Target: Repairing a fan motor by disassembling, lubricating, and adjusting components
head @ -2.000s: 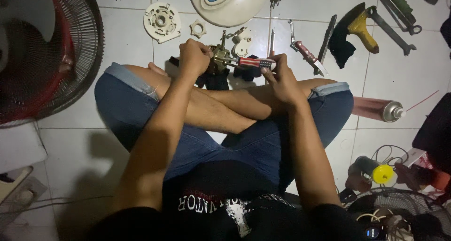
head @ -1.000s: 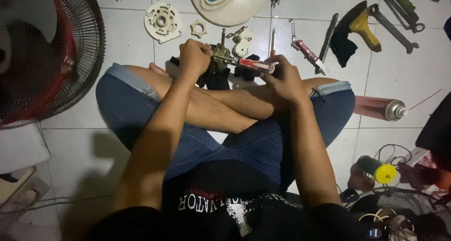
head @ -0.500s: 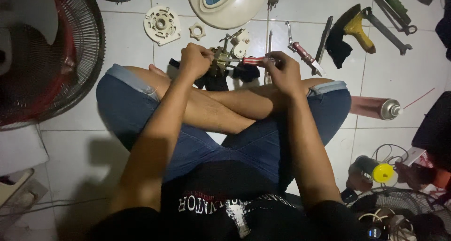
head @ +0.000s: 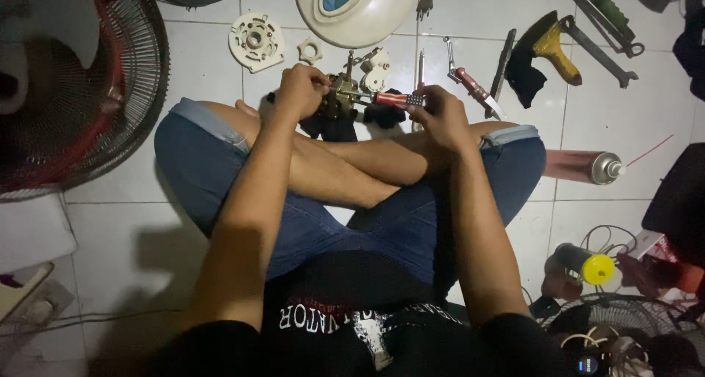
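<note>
I see a dim indoor view; white floor tiles (head: 470,24) are brightest at top, my shadow darkens the lower left, and the edges bend and vignette.

A slim red spray can with a silver top (head: 584,166) lies on its side on the white tiled floor (head: 485,10), just beside the person's right knee, a thin red straw sticking out from its nozzle. Lower right, a dark cylindrical container with a yellow cap (head: 580,264) lies among cables. At the bottom edge sits a small dark device with a faint bluish screen (head: 585,364).
</note>
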